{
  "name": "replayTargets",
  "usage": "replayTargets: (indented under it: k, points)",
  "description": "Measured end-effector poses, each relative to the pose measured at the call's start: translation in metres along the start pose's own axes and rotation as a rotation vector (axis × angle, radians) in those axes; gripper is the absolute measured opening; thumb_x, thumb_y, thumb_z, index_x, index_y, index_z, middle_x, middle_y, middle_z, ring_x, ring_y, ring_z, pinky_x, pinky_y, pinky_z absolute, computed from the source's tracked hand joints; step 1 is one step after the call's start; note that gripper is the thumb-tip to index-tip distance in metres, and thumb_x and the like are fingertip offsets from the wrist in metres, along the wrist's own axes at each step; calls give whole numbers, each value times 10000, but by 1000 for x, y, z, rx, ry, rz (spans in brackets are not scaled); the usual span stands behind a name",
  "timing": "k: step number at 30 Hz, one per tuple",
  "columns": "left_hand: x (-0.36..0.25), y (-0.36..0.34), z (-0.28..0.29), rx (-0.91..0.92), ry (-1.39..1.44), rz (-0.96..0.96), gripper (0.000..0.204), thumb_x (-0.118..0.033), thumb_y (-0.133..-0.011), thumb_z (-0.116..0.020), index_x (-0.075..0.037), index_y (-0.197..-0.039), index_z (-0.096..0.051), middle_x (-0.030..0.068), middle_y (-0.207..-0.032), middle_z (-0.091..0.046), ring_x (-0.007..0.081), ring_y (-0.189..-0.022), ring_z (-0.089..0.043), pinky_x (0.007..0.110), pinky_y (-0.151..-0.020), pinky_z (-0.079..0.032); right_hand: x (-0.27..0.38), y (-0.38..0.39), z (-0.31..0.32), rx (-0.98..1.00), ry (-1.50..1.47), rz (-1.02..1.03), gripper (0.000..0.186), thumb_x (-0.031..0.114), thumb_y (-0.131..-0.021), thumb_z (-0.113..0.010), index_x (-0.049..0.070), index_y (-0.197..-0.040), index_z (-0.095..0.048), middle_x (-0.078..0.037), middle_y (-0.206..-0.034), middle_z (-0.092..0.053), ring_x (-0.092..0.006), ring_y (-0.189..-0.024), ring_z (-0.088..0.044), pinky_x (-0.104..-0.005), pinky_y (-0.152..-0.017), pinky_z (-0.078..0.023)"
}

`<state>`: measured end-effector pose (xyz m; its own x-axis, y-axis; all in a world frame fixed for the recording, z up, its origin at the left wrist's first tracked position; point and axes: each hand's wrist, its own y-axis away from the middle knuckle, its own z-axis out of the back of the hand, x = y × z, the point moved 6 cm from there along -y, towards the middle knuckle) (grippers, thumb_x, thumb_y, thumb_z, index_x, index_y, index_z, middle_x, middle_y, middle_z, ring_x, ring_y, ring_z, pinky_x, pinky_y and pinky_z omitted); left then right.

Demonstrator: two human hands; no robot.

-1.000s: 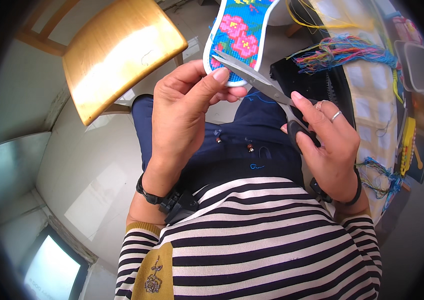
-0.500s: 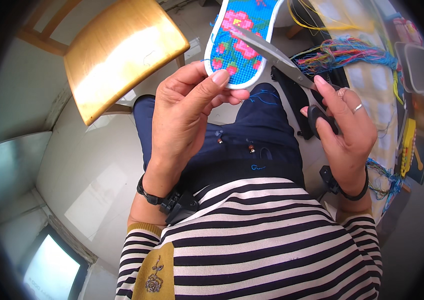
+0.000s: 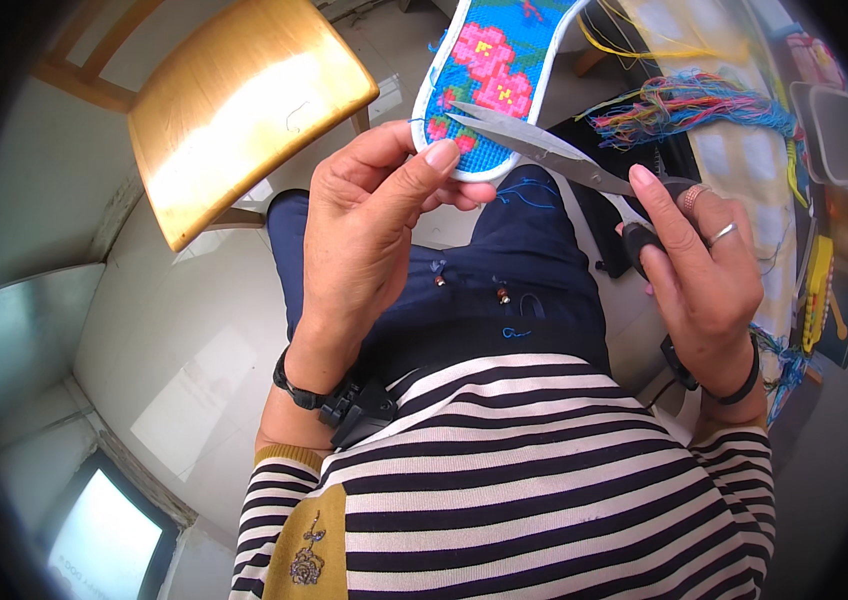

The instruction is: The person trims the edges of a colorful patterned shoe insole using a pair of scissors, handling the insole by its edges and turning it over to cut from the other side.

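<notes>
- Clearly, we see the left hand [image 3: 369,205] closed on the rounded lower end of an embroidered insole [image 3: 489,55], thumb on the face; most of its fingers are hidden behind.
- The insole is held up beyond the knees, its far end cut off by the top edge; we make out pink flowers on blue and a white border.
- The right hand [image 3: 699,255] is closed around the handles of the scissors [image 3: 554,152]; we cannot follow every finger, as the grip covers part of the loops.
- The blades lie across the insole, their tips slightly apart; we cannot tell whether they touch the stitching.
- A black object [image 3: 594,215] near the scissors is partly covered, and we cannot say what it is.
- Blue thread [image 3: 526,192] lies on the dark trousers [image 3: 544,250], near the knee.
- To the right we find a bundle of coloured threads [image 3: 684,110]; another tangle [image 3: 792,368] is partly blocked by the right wrist.
- At lower left, we find a bright screen [image 3: 104,545], its content washed out.
</notes>
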<state>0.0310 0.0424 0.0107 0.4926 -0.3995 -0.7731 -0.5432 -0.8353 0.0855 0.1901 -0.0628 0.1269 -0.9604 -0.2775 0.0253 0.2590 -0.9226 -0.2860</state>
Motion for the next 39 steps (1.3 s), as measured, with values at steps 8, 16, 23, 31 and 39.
replayTargets:
  k: [8, 16, 23, 31, 39]
  points:
    - [2, -1, 2, 9, 23, 44, 254, -100, -890, -581, 57, -1089, -599, 158, -929, -670, 197, -731, -670, 264, -695, -531, -4, -4, 5, 1, 15, 68, 607, -59, -550, -682, 13, -1151, -625, -129, -892, -550, -260, -754, -528, -355, -631, -398]
    - [4, -2, 3, 38, 38, 48, 257, -96, -893, -564, 68, -1088, -591, 155, -943, -662, 177, -723, -650, 277, -687, -536, -5, -4, 7, 15, 5, 78, 612, -64, -545, -680, 10, -1150, -625, -126, -887, -547, -254, -756, -530, -353, -633, -398]
    - [3, -1, -1, -17, 55, 55, 210, -132, -884, -610, 50, -988, -630, 97, -836, -659, 133, -677, -645, 213, -641, -491, -7, -4, 9, 25, 15, 88, 612, -65, -545, -680, 11, -1150, -626, -124, -896, -547, -252, -755, -531, -356, -636, -401]
    - [2, -1, 1, 80, -12, 92, 196, -94, -886, -572, 57, -1003, -612, 107, -870, -644, 144, -666, -620, 243, -627, -523, -10, -8, 16, 73, 80, 96, 645, -146, -531, -645, 28, -1152, -637, -146, -914, -534, -269, -783, -514, -342, -661, -449]
    - [-1, 0, 1, 50, -126, 108, 179, -119, -869, -603, 44, -936, -636, 73, -795, -637, 99, -622, -576, 202, -567, -478, -8, -11, 16, 75, 129, 175, 513, -15, -597, -692, 32, -1107, -658, -109, -889, -535, -226, -717, -527, -329, -619, -397]
